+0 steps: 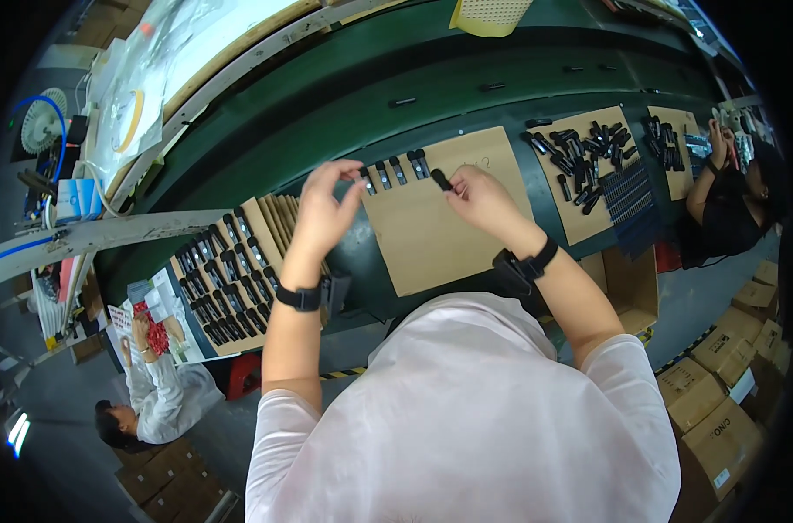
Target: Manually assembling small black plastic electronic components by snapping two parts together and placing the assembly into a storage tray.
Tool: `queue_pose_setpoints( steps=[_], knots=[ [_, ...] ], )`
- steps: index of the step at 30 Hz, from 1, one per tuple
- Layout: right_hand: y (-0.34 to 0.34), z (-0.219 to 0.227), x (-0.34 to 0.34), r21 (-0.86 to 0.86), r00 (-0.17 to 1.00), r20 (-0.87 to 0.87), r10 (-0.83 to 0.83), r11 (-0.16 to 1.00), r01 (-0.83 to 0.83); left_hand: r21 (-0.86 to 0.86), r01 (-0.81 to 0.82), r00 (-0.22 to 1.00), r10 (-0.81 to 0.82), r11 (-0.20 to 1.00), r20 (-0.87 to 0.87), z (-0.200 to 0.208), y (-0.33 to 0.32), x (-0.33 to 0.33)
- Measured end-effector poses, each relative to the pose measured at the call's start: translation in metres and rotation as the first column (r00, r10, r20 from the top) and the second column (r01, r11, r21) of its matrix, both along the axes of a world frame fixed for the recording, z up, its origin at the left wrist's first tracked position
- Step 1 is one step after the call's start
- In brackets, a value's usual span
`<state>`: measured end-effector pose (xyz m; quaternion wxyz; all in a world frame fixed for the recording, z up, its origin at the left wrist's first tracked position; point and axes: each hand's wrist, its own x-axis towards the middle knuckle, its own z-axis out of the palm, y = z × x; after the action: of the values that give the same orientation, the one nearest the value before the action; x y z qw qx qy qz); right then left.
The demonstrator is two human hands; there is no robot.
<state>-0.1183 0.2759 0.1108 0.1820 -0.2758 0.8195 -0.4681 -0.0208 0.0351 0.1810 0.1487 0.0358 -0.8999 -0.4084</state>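
In front of me a brown cardboard sheet [444, 231] lies on the green bench, with a short row of small black brushes [400, 170] along its far edge. My right hand [486, 202] pinches another short black brush [442, 179] with a dark rounded head, held over the sheet right of that row. At the sheet's far left corner is my left hand [326, 207], its thumb and forefinger apart beside the leftmost brush [368, 181]; whether they touch it I cannot tell. Both wrists wear black straps.
To the left, a cardboard sheet [206, 324] carries rows of black brushes, beside stacked cardboard [279, 218]. To the right, another sheet [579, 225] bears a loose pile. Small black pieces lie along the green belt [326, 113]. People work at both ends; cartons [719, 436] stand lower right.
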Motion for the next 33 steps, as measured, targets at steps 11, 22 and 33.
queue_pose_setpoints(
  steps=[11,22,33],
  knots=[
    [-0.044,-0.094,-0.054,0.438,0.984,-0.059,-0.166,0.882,0.175,-0.273,-0.082,0.989,0.112,0.958,0.097,-0.109,-0.084,-0.071],
    [-0.057,-0.108,-0.054,0.534,0.980,-0.024,-0.196,0.827,0.178,-0.253,-0.115,0.984,0.145,0.961,0.105,-0.170,-0.089,-0.116],
    [0.011,-0.065,-0.006,0.129,0.988,-0.024,-0.155,0.979,0.157,-0.332,-0.131,0.948,0.216,0.934,0.234,-0.211,-0.092,-0.164]
  ],
)
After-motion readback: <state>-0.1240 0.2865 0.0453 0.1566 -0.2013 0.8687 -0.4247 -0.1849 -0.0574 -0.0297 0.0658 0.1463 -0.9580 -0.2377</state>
